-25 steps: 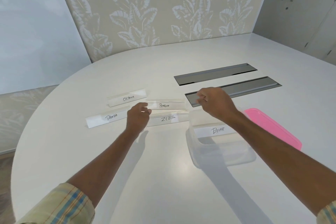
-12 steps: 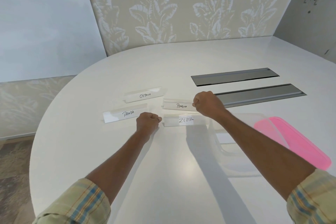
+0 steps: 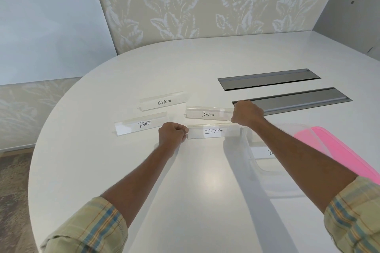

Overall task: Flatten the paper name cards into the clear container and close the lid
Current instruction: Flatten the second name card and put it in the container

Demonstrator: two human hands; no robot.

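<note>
Now both my hands have come off the container onto the cards.
Left hand (image 3: 172, 134) pinches ZEBRA card (image 3: 213, 131); right hand (image 3: 246, 113), at two o'clock, grips PENGUIN card (image 3: 207, 113); clear container (image 3: 249, 151) holds one card.

Four folded paper name cards stand like little tents: OSTRICH (image 3: 163, 101) at the back, PANDA (image 3: 141, 126) in front on the left, PENGUIN (image 3: 207, 113) and ZEBRA (image 3: 213, 131) to the right. The clear container (image 3: 273, 172) sits open just right of ZEBRA, with one flat card (image 3: 262, 152) inside. The pink lid (image 3: 337, 150) lies beside it.
</note>
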